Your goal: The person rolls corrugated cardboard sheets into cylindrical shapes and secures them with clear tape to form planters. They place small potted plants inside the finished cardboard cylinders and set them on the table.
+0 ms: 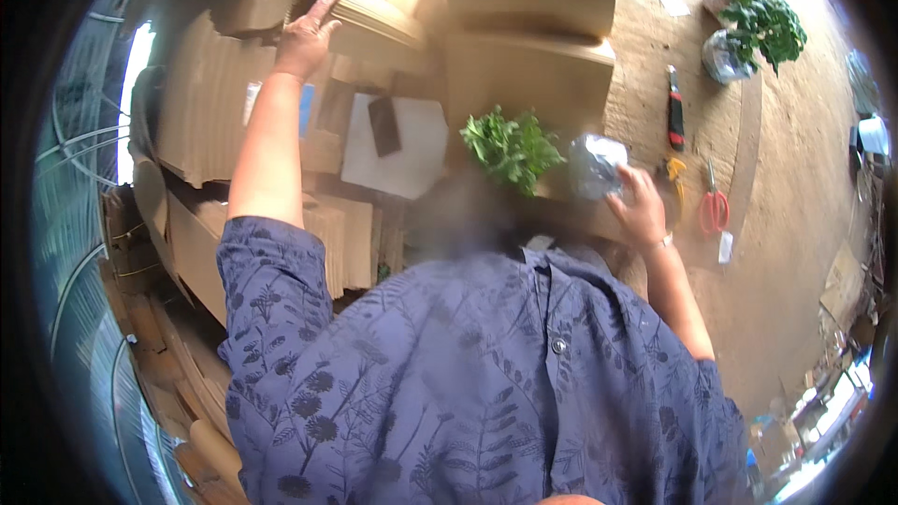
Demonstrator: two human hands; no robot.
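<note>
My left hand (307,39) reaches far left and grips the edge of a cardboard sheet (374,14) on a stack with a curled end. At the middle right, my right hand (644,208) has its fingers closed on the clear plastic-wrapped base of a potted plant (597,166). The plant lies on its side, its green leaves (513,151) pointing left over the cardboard. Just right of that hand are yellow-handled snips (674,173) and red-handled scissors (714,210). A red and black utility knife (675,117) lies beyond them.
Another leafy plant with a clear wrapped base (728,58) stands at the far right of the wooden table (786,150). A large folded cardboard piece (528,65) lies in the middle. Stacked cardboard (210,103) fills the left, beside a white sheet with a dark block (383,126).
</note>
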